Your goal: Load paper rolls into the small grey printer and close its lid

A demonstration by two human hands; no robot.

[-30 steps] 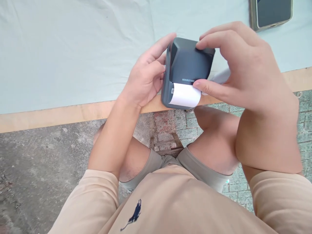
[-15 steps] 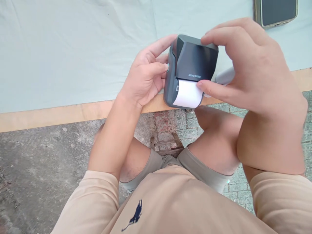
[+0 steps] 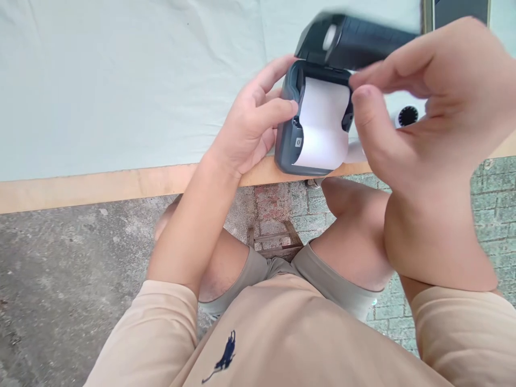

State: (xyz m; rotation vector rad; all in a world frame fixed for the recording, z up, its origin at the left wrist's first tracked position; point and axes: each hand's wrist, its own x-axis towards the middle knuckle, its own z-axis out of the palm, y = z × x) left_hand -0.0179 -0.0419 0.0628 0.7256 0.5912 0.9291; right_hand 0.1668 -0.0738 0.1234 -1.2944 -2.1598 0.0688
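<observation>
A dark label printer (image 3: 287, 145) is tilted up over the table's front edge, its dark lid (image 3: 363, 40) swung back and blurred. White label paper (image 3: 324, 121) lies in its bay and comes down over the front. My left hand (image 3: 258, 121) grips the printer's left side, thumb on the rim of the bay. At the printer's upper right edge is my right hand (image 3: 419, 102), below the raised lid. Its thumb and forefinger tips are close together; whether anything is between them cannot be made out. Behind this hand a white roll with a black toothed core (image 3: 408, 115) partly shows.
A pale cloth (image 3: 141, 91) covers the table, with a tan front edge (image 3: 100, 188). A dark-screened device (image 3: 459, 12) lies at the back right. Below are my knees, a wooden stool (image 3: 274, 244) and paved ground (image 3: 100, 258).
The printer's lid was closed and is now swung back, baring the paper in the bay. My right hand has left the lid's front and turned near the printer's right edge.
</observation>
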